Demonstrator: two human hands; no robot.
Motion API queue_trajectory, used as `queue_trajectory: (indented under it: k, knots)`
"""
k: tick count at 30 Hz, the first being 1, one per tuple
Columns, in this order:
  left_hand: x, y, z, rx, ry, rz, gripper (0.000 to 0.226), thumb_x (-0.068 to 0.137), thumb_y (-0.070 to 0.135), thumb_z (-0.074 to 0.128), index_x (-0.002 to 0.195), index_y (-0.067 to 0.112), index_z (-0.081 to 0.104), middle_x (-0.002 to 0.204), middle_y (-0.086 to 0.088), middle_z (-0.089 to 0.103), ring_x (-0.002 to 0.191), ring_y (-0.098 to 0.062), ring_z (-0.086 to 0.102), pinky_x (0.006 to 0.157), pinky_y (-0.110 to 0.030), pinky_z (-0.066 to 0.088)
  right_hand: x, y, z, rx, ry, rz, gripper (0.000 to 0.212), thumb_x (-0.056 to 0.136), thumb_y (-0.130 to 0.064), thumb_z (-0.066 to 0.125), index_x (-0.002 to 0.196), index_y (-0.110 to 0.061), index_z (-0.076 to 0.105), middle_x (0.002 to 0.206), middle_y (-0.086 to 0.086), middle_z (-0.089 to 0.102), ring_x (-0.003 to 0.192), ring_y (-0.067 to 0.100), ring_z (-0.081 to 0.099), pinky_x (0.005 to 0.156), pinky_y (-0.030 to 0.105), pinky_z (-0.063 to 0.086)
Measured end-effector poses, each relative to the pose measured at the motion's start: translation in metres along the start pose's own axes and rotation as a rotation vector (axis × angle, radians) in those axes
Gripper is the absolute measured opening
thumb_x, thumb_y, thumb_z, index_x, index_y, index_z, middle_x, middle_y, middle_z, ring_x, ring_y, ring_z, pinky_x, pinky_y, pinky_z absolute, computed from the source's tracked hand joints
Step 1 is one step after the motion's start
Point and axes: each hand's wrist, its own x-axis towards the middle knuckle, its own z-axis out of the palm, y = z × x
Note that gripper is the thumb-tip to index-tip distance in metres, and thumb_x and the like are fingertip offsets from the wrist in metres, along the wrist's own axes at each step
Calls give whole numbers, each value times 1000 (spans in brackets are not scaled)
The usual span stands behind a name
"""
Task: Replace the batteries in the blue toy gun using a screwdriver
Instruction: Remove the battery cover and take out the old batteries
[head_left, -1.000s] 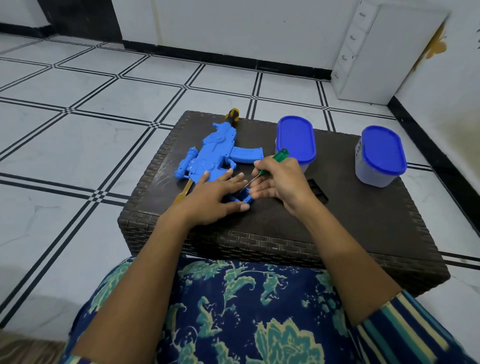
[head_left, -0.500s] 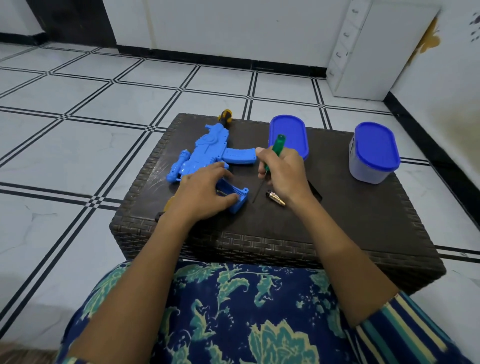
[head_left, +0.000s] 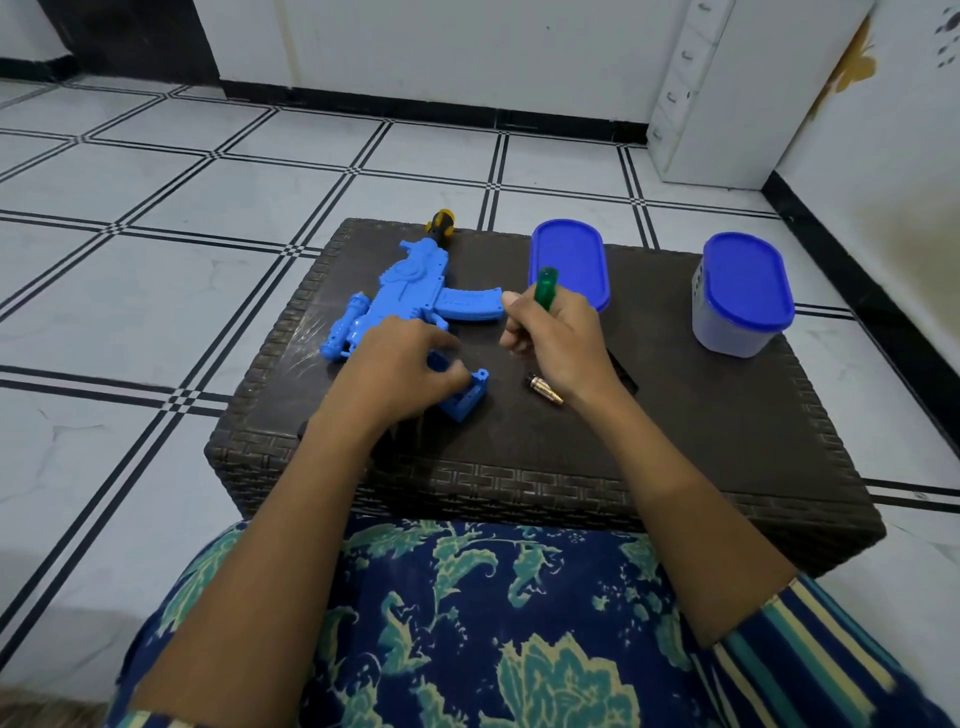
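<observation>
Lying flat on the table (head_left: 675, 415), the blue toy gun (head_left: 410, 296) points its muzzle away, left hand (head_left: 400, 374) curled on its butt, right hand (head_left: 556, 338) gripping the green screwdriver (head_left: 545, 286) upright, a battery (head_left: 545, 389) beside

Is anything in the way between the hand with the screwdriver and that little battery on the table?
Nothing visible. The battery lies bare on the wicker table, right beside the right hand gripping the green screwdriver. The left hand is off to its other side.

Dark woven desk (head_left: 675, 447) on tiled floor (head_left: 130, 312). Blue toy gun (head_left: 415, 301) at 10 o'clock; lidded tubs (head_left: 569, 260) at 12 and (head_left: 740, 296) at 2. Battery (head_left: 545, 389) lies near centre.
</observation>
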Motion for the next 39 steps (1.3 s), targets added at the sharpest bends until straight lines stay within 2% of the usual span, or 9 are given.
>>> queue_trajectory:
  k: [6,10,13,17,21,25,31,35,39]
  knots:
    - [1,-13,10,-79,96,53,19,86,24,49,84,14,65,88,-1,63,86,-21,57,76,-47,49,-4,-2,12,-175,-128,-72,27,99,-25,54,88,0,58,62,1,57,60,16,54,65,37,47]
    - [6,-19,22,74,242,-32,20,95,19,47,86,6,59,88,-12,53,84,-32,51,70,-47,44,-8,0,22,-333,-235,-116,28,96,-26,57,72,-13,50,65,5,53,71,35,63,70,50,51]
    - [8,-20,21,37,166,-70,22,97,26,48,96,8,60,91,-12,62,90,-32,56,71,-38,39,-8,2,26,-386,-247,-100,29,96,-28,57,69,-22,46,68,5,56,73,32,63,71,51,52]
    - [2,-14,21,43,171,-42,24,94,35,56,105,14,61,91,-8,64,90,-28,58,69,-36,39,-5,6,22,-428,-271,-65,25,94,-28,60,79,-8,58,75,10,63,70,26,60,66,44,48]
    - [3,-19,19,-76,178,-90,16,93,24,59,101,12,65,68,3,52,75,-24,55,65,-31,35,-8,5,23,-478,-338,-47,15,87,-23,68,86,-9,69,76,4,65,70,17,58,61,31,42]
    - [3,-21,11,-236,245,-167,14,93,17,57,94,10,69,63,8,54,62,-10,54,60,-21,35,-9,5,28,-573,-338,-74,25,83,-32,71,63,-23,59,58,-4,50,56,13,46,54,30,35]
    - [4,-28,4,-407,197,-294,15,92,15,56,95,7,69,81,-12,70,71,-25,67,78,-37,55,-5,4,24,-618,-376,-85,15,79,-25,67,87,-14,72,77,5,68,72,24,62,64,42,52]
    - [3,-30,1,-441,204,-317,13,90,13,55,90,13,68,82,-10,70,67,-21,67,77,-36,57,-1,2,14,-459,-264,-33,28,87,-19,65,72,5,60,60,12,56,54,17,46,54,34,35]
    - [1,-28,0,-423,245,-344,15,87,14,55,90,14,70,86,-7,69,78,-21,65,77,-37,55,-2,3,13,-412,-240,-31,37,89,-26,67,67,2,56,55,3,44,52,14,38,54,30,29]
